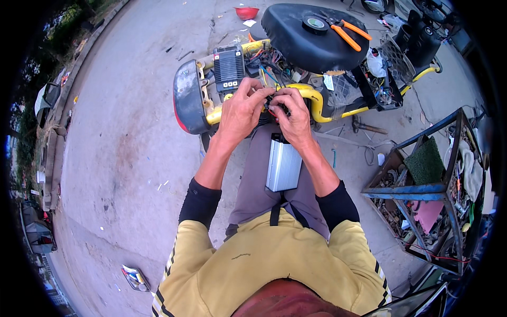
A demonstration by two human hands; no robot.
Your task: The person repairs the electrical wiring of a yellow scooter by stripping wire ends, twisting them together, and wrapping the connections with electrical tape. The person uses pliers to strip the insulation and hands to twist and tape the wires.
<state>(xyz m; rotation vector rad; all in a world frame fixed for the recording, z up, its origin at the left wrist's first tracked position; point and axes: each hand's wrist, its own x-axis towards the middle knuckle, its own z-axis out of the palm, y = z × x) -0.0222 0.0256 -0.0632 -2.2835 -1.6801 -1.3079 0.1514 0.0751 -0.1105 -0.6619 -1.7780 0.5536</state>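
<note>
Both hands meet over the yellow tube frame (316, 103) of a partly stripped electric scooter. My left hand (242, 108) is closed, thumb and fingers pinching at a cluster of thin wires. Close beside it, my right hand (291, 113) is curled round the same wires, with a bit of red (272, 112) showing near its fingertips. The fingers hide most of the wires and any connector. On my lap lies a silver finned controller box (283, 166), its dark cable end toward my hands. A black finned module (229, 67) sits on the frame just beyond my left hand.
Orange-handled pliers (348, 35) and a roll of black tape (315, 24) rest on the black seat (288, 39). A hammer (368, 127) lies on the ground at right, near a metal-framed cart (422, 190) of parts. A red bowl (246, 12) stands far off.
</note>
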